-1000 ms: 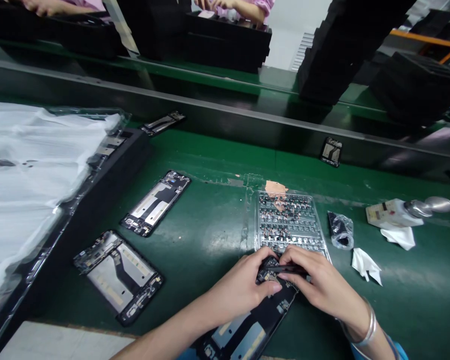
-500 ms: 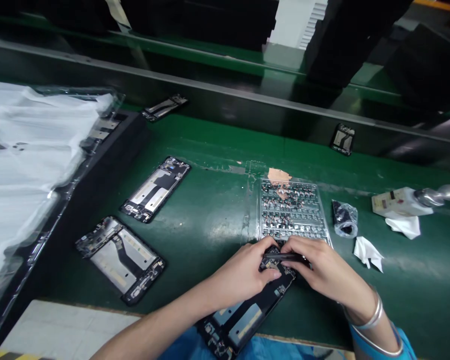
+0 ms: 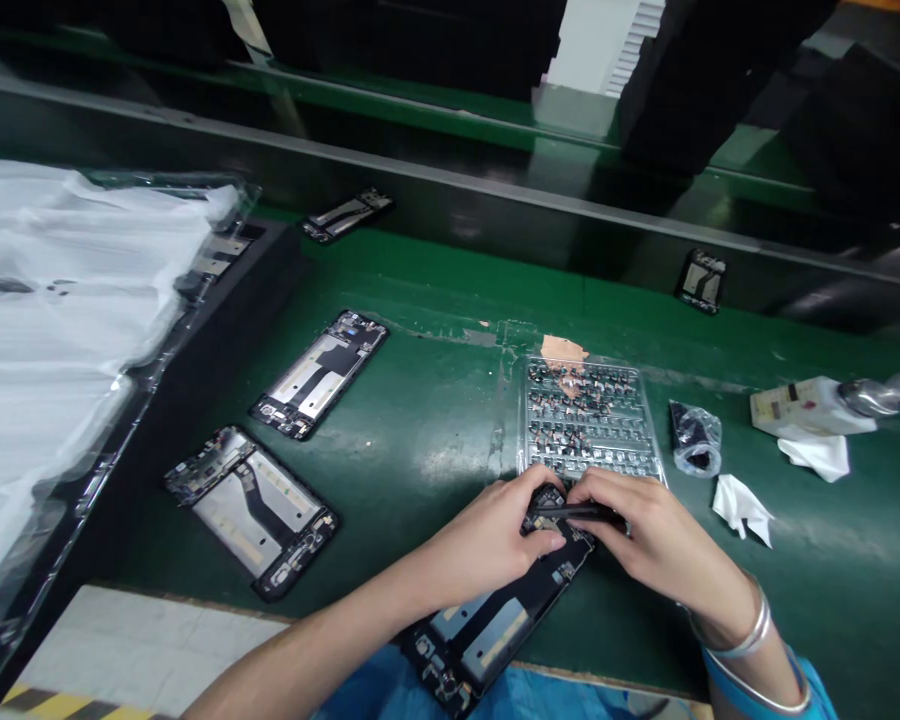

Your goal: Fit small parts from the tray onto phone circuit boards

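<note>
An opened phone body [image 3: 495,625] lies tilted at the table's front edge, its inner boards and battery bay facing up. Around its upper end is my left hand [image 3: 506,535], thumb and fingers gripping both sides. My right hand [image 3: 637,525] is closed on black tweezers [image 3: 589,512], whose tip rests over the board at the phone's top. What the tip touches is too small to make out. Just beyond my hands sits a clear plastic tray [image 3: 592,425] with rows of small parts.
Two more opened phones, one nearer [image 3: 255,510] and one farther [image 3: 321,375], lie to the left beside a black crate [image 3: 217,300] under white sheeting. At right are a plastic bag [image 3: 695,440], a white wipe [image 3: 742,508] and a bottle [image 3: 810,407]. Small phones rest along the back ledge.
The whole view has shifted slightly, so the table things appear a little farther right. Both hands stay at the phone's upper end, with the tweezers in nearly the same place.
</note>
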The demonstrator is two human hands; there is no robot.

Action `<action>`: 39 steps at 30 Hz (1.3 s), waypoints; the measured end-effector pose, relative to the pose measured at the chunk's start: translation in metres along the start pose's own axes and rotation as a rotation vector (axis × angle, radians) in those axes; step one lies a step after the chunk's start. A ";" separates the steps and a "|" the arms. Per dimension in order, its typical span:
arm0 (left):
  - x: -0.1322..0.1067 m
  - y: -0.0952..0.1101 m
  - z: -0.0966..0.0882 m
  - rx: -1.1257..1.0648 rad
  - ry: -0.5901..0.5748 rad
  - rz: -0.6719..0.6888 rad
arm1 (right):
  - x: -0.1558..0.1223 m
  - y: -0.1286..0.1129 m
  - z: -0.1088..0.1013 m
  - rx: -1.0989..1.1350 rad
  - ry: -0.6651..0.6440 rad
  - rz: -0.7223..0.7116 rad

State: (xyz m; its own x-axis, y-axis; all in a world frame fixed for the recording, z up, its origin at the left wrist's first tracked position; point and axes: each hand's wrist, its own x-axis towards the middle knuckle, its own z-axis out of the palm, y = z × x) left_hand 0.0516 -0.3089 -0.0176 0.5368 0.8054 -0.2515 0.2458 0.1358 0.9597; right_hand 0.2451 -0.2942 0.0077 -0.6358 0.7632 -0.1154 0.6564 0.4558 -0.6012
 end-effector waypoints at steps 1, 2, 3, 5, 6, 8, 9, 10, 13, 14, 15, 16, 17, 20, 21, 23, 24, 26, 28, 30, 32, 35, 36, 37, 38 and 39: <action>-0.001 0.001 -0.001 -0.013 -0.006 0.004 | 0.000 0.000 0.000 -0.010 0.001 0.000; -0.001 0.002 -0.001 -0.029 -0.009 0.010 | -0.001 0.000 0.000 -0.017 0.011 -0.003; -0.001 0.003 -0.002 -0.050 -0.008 0.013 | -0.001 0.000 0.000 -0.020 0.037 -0.012; -0.001 0.004 -0.004 -0.109 0.014 0.010 | -0.003 -0.001 0.002 -0.010 0.175 -0.034; 0.000 0.004 -0.004 -0.140 0.040 0.010 | -0.005 -0.002 0.004 0.001 0.284 -0.041; 0.001 0.005 -0.005 -0.190 0.099 0.040 | -0.008 -0.004 0.009 0.013 0.531 -0.072; 0.002 0.004 -0.006 -0.209 0.118 0.071 | -0.010 -0.006 0.013 0.003 0.632 -0.096; 0.003 0.005 -0.006 -0.230 0.127 0.107 | -0.012 -0.007 0.016 -0.022 0.689 -0.130; 0.002 0.006 -0.007 -0.338 0.088 0.149 | -0.018 -0.008 0.025 -0.161 0.668 -0.254; 0.001 0.007 -0.007 -0.370 0.076 0.137 | -0.020 -0.008 0.028 -0.206 0.638 -0.279; 0.000 0.007 -0.007 -0.388 0.074 0.122 | -0.021 -0.008 0.029 -0.241 0.609 -0.298; -0.001 0.008 -0.006 -0.387 0.075 0.105 | -0.023 -0.008 0.030 -0.263 0.583 -0.310; -0.002 0.009 -0.006 -0.373 0.081 0.099 | -0.023 -0.008 0.030 -0.276 0.563 -0.318; -0.003 0.010 -0.006 -0.310 0.102 0.111 | -0.023 -0.009 0.030 -0.283 0.519 -0.332; -0.003 0.010 -0.006 -0.300 0.105 0.117 | -0.023 -0.009 0.031 -0.283 0.522 -0.338; -0.002 0.011 -0.007 -0.292 0.114 0.121 | -0.021 -0.009 0.032 -0.283 0.550 -0.341; -0.003 0.012 -0.007 -0.289 0.117 0.120 | -0.020 -0.008 0.033 -0.283 0.565 -0.341; -0.004 0.012 -0.007 -0.279 0.130 0.129 | -0.018 -0.007 0.036 -0.287 0.596 -0.343; -0.005 0.013 -0.007 -0.262 0.166 0.143 | -0.015 -0.006 0.037 -0.301 0.613 -0.344; -0.006 0.013 -0.007 -0.249 0.218 0.156 | -0.012 -0.008 0.038 -0.309 0.628 -0.344; -0.007 0.013 -0.006 -0.254 0.249 0.146 | -0.009 -0.012 0.038 -0.274 0.682 -0.329; -0.007 0.014 -0.006 -0.287 0.253 0.127 | -0.005 -0.016 0.038 -0.153 0.838 -0.295; -0.007 0.014 -0.006 -0.291 0.253 0.128 | -0.004 -0.016 0.038 -0.129 0.872 -0.285; -0.007 0.014 -0.006 -0.293 0.256 0.132 | -0.004 -0.016 0.039 -0.121 0.887 -0.280; -0.007 0.014 -0.006 -0.295 0.258 0.136 | -0.003 -0.015 0.039 -0.127 0.882 -0.275; -0.007 0.013 -0.006 -0.301 0.258 0.138 | -0.003 -0.014 0.039 -0.141 0.869 -0.267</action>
State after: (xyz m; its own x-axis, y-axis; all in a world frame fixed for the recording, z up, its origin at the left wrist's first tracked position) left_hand 0.0462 -0.3092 -0.0022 0.3192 0.9407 -0.1152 -0.0815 0.1483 0.9856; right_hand 0.2217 -0.3212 -0.0143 -0.2822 0.6740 0.6827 0.6114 0.6747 -0.4134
